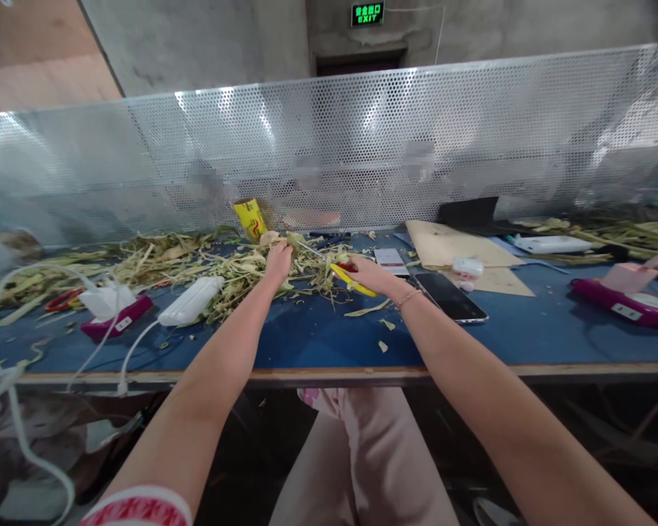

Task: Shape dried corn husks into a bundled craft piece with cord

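Observation:
My right hand point(368, 273) is closed round the yellow handle of a pair of scissors point(355, 282), whose thin blades point left toward my other hand. My left hand point(279, 259) has its fingers closed on part of a dried plant point(271, 237); its exact shape is mostly hidden by the fingers. Beneath and around both hands spreads a heap of dry, greenish stalks and leaves point(235, 281). A yellow tube-like packet point(251, 218) leans behind my left hand.
On the blue table point(318, 336) lie a dark phone point(450, 296), cardboard point(455, 245) and a white earphone case point(468, 268). To the left are a white power bank point(191, 301), cables and a purple power strip point(115, 318); another strip point(625, 303) sits right. A perforated metal screen point(351, 146) stands behind.

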